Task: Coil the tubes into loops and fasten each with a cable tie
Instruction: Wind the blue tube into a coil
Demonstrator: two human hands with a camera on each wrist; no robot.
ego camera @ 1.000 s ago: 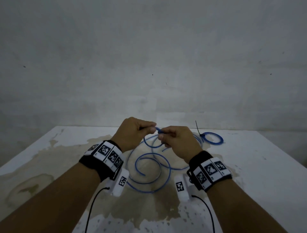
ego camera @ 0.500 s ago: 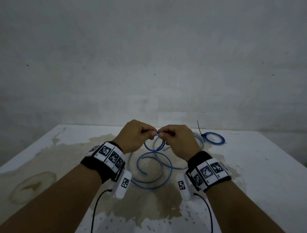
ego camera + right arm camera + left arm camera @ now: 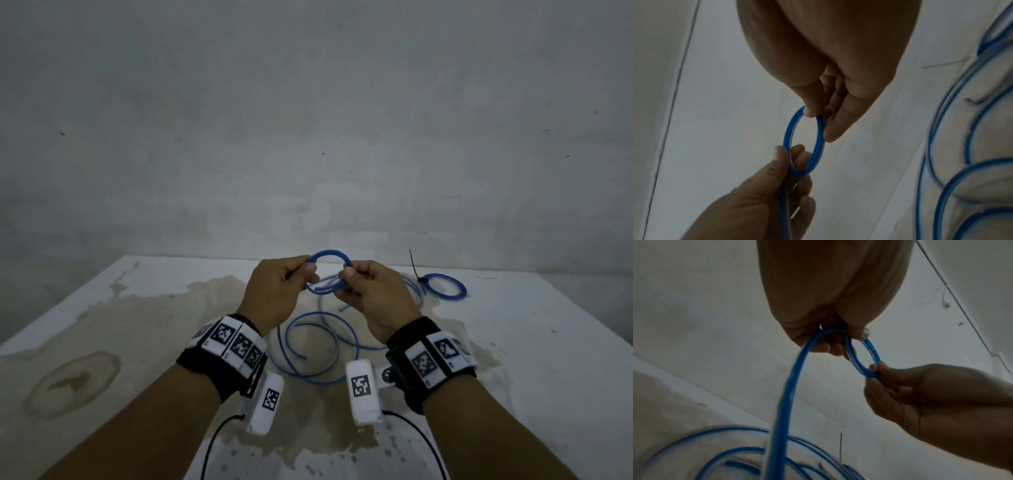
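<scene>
Tube (image 3: 329,255) coiling is the step in hand, it seems: a small blue loop is held up in the air above the table (image 3: 548,359), between the two hands. The left hand (image 3: 274,291) pinches the left side of the loop with thumb and curled fingers, and the right hand (image 3: 373,294) pinches the right side in the same way. From the left hand the rest of the tube hangs down to the table, where it lies in wide loose curves just below the loop.

Beyond the loop to the right, a finished coil (image 3: 443,287) lies on the table with a black cable tie (image 3: 413,265) standing up from it.

To do this step well, I think one hand should keep the turns pressed together at one place, while the other hand brings the next part of the tube around in the same size. The tube looks springy, so a weak pinch may let the turns open again. The loose curves on the table can also tangle, so it is better to pull them up slowly. I cannot see a free cable tie near the loop.
</scene>
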